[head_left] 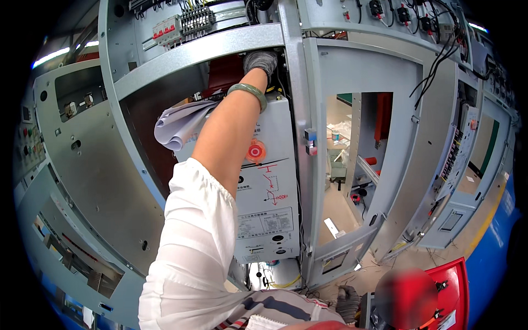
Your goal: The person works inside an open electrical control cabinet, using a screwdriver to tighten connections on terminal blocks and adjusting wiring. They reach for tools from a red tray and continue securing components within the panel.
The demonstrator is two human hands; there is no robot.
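Note:
My left arm, in a white sleeve with a green bangle (251, 93) at the wrist, reaches up into the open bay of a grey metal cabinet (201, 55). My left hand (260, 61), in a grey knit glove, is under the cross beam, above a white-fronted switch unit (269, 192). Its fingers are hidden, so what it touches does not show. The unit bears a round red button (255, 152) and a red line diagram. Folded white sheets (179, 129) lie at its top left. Low at the right is another grey-gloved hand (347, 303), apparently my right; its fingers are unclear.
Above the bay sit small breakers (166, 30) and terminal blocks (197, 21). A grey door frame (366, 60) with a window stands at the right. Black cables (440, 60) hang further right. Below lie a red panel (454, 280) and a blurred red shape (407, 297).

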